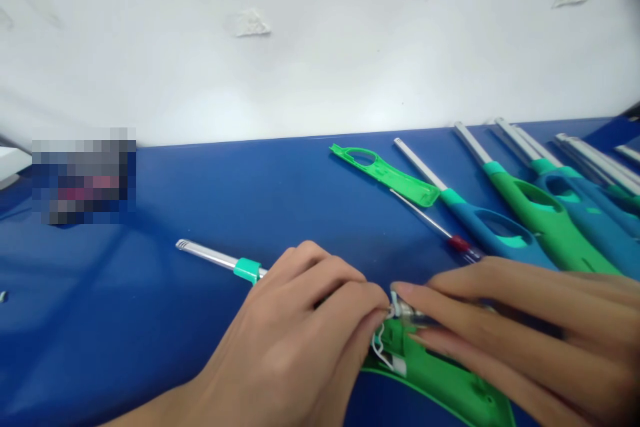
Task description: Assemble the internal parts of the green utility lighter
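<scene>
My left hand (300, 320) is closed over the front of an opened green gas lighter (465, 383). The lighter's silver tube (207, 252) and teal collar (247, 270) stick out to the left past my knuckles. A thin white wire (379, 350) curls out of the open shell below my left fingertips. With thumb and fingers, my right hand (530, 327) pinches a small clear part (413, 315) with a pale tip, over the shell. Both hands' fingertips nearly meet there. My left hand hides the middle of the lighter.
Beyond my hands lie a loose green lighter half-shell (400, 177) and a screwdriver (457, 242). Several assembled lighters, including a blue one (490, 220) and a green one (555, 213), line the right side. A blurred-out object (90, 177) sits far left. A white wall (300, 80) borders the blue table (150, 320).
</scene>
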A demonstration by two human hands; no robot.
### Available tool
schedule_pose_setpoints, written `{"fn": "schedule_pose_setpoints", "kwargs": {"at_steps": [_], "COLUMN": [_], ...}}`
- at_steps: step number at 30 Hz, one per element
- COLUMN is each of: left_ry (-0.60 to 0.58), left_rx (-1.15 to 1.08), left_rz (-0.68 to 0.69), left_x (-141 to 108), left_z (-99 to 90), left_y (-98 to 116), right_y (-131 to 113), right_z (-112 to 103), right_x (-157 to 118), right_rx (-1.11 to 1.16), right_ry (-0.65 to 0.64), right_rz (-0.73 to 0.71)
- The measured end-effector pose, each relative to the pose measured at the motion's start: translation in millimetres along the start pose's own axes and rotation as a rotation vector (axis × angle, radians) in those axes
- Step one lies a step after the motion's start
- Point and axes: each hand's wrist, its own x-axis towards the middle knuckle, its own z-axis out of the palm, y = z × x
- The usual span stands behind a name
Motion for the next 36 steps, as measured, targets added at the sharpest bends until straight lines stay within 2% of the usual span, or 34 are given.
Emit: {"fn": "schedule_pose_setpoints", "kwargs": {"at_steps": [5, 9, 14, 20, 22, 27, 31, 36], "left_ry": [0.071, 0.050, 0.045, 0.045, 0.035, 0.129, 0.088, 0.133], "left_rx": [-0.029, -0.030, -0.038, -0.037, -0.023, 0.018, 0.035, 0.058], "left_rz": [-0.080, -0.133, -0.124, 0.023, 0.018, 0.007, -0.011, -0.008], "left_x": [3.5, 2.9, 1.6, 1.7, 1.1, -0.8, -2.5, -9.3], "left_z": [2.5, -1.3, -1.7, 1.9, 3.8, 7.3, 6.1, 7.2], "left_y": [1.0, 9.2, 9.8, 4.3, 3.2, 4.4, 5.0, 5.7], "right_y": [4.9, 7.9, 8.7, 7.3, 5.8, 2.6, 2.1, 1.0], "right_z": [-6.7, -7.0, -3.4, -1.4, -2.8, -1.7, 2.1, -1.3], "right_x": [2.4, 1.3, -6.7, -3.4, -0.7, -1.3, -6.3, -6.3], "right_rx": [-0.044, -0.043, -0.010, -0.012, -0.018, 0.009, 0.003, -0.005], "right_ry": [-0.014, 0.017, -0.012, -0.003, 0.003, -0.003, 0.011, 0.006], "right_rz": [-0.001, -0.028, -0.019, 0.005, 0.015, 0.034, 0.066, 0.061]}}
